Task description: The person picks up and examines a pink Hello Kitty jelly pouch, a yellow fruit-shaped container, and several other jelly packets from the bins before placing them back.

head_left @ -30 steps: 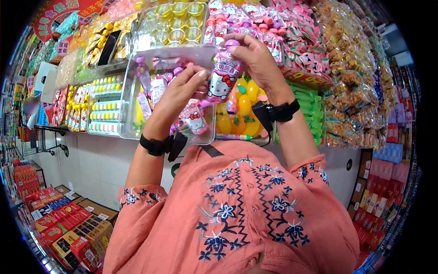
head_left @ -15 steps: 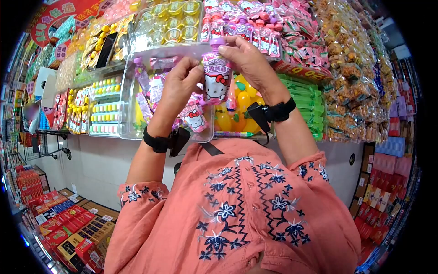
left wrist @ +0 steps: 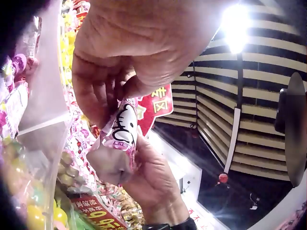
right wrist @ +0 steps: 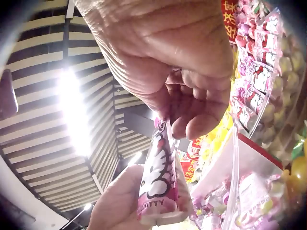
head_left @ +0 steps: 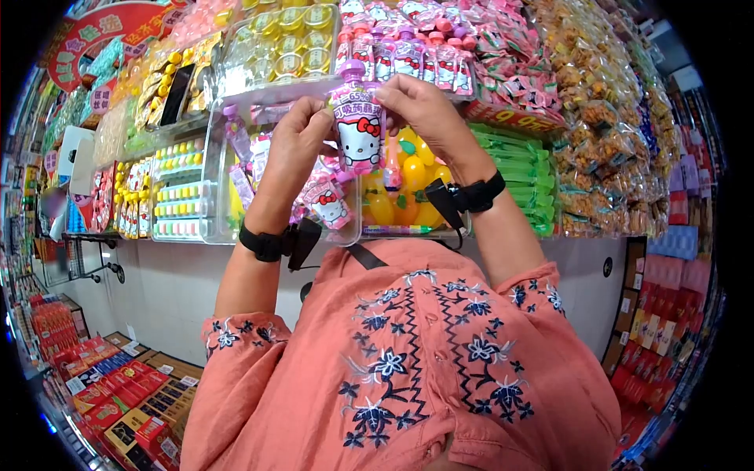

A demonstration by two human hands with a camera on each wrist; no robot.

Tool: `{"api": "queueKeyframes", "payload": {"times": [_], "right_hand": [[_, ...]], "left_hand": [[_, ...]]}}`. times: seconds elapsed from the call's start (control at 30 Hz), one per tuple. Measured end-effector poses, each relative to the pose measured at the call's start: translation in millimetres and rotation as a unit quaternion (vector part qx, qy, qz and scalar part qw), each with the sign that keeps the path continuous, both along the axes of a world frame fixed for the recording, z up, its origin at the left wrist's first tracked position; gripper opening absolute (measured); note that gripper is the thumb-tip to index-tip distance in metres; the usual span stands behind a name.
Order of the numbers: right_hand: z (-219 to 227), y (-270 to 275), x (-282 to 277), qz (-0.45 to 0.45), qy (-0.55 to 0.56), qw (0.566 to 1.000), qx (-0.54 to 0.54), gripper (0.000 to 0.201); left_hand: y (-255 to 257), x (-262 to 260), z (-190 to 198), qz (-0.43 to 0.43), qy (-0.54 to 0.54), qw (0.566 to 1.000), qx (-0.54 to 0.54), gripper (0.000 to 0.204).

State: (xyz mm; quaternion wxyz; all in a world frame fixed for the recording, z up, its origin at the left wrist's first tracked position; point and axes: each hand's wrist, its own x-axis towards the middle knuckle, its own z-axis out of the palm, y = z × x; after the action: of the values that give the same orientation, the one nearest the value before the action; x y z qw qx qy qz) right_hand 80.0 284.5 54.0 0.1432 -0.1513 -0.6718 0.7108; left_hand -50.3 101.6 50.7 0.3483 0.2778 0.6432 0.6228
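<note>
A purple-capped jelly pouch with a white cat face and red bow is held upright in front of the body, cap up and printed face toward the head camera. My left hand pinches its left edge between thumb and fingers. On the opposite edge, near the top, my right hand pinches it too. From the right wrist, the pouch appears side-on, widening toward its flat base. Below the hands, similar pouches lie in a clear plastic bin.
Yellow fruit-shaped sweets fill the section right of the bin, with green packs beyond. More upright pouches stand behind the hands, beside a tray of yellow jelly cups. A dark phone lies at the left.
The pouch has moved left and straightened from a tilt to upright. My right hand has shifted from the cap down to the pouch's right edge; my left hand still pinches the left side.
</note>
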Motion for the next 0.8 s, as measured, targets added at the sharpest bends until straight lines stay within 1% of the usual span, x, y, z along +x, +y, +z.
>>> {"api": "queueKeyframes", "payload": {"times": [0.07, 0.17, 0.2, 0.27, 0.33, 0.4, 0.53, 0.57, 0.67, 0.7, 0.73, 0.8], "right_hand": [[0.3, 2.3, 1.6, 0.004, -0.008, 1.000, -0.014, 0.023], [6.4, 5.6, 5.8, -0.012, -0.001, 0.999, -0.049, 0.022], [8.7, 6.3, 7.3, -0.021, 0.004, 0.998, -0.064, 0.021], [8.6, 12.3, 8.4, -0.036, 0.027, 0.995, -0.088, 0.019], [2.1, 18.1, 5.2, -0.058, 0.064, 0.988, -0.126, 0.017], [1.0, 20.7, 4.2, -0.070, 0.076, 0.985, -0.139, 0.018], [15.9, 28.2, 13.7, -0.082, 0.056, 0.981, -0.169, 0.023], [13.1, 35.7, 13.9, -0.079, 0.065, 0.976, -0.193, 0.032], [14.3, 63.0, 12.5, -0.091, 0.077, 0.980, -0.162, 0.040], [12.5, 73.3, 10.8, -0.088, 0.070, 0.982, -0.151, 0.046], [14.8, 81.7, 9.4, -0.087, 0.064, 0.984, -0.140, 0.044], [21.5, 100.8, 7.2, -0.085, 0.051, 0.988, -0.118, 0.040]], "left_hand": [[2.6, -1.8, 1.5, -0.016, -0.013, 1.000, 0.011, 0.017], [7.2, 2.8, 18.0, -0.020, -0.072, 0.997, 0.000, 0.021], [8.6, 1.0, 18.8, -0.039, -0.109, 0.993, -0.010, 0.028], [14.1, 5.9, 22.9, -0.066, -0.141, 0.987, -0.033, 0.036], [17.7, 10.5, 31.7, -0.144, -0.143, 0.978, -0.046, 0.047], [22.6, 4.7, 30.5, -0.190, -0.178, 0.963, -0.063, 0.049], [38.4, -7.9, 29.4, -0.205, -0.110, 0.969, -0.082, 0.048], [43.7, -13.2, 33.8, -0.216, -0.085, 0.968, -0.090, 0.047], [64.3, -33.3, 41.6, -0.250, -0.026, 0.963, -0.100, 0.043], [72.5, -40.2, 45.8, -0.262, 0.001, 0.958, -0.119, 0.042], [82.8, -48.2, 50.2, -0.274, 0.029, 0.952, -0.137, 0.041], [114.1, -69.4, 54.6, -0.302, 0.095, 0.939, -0.134, 0.038]]}}
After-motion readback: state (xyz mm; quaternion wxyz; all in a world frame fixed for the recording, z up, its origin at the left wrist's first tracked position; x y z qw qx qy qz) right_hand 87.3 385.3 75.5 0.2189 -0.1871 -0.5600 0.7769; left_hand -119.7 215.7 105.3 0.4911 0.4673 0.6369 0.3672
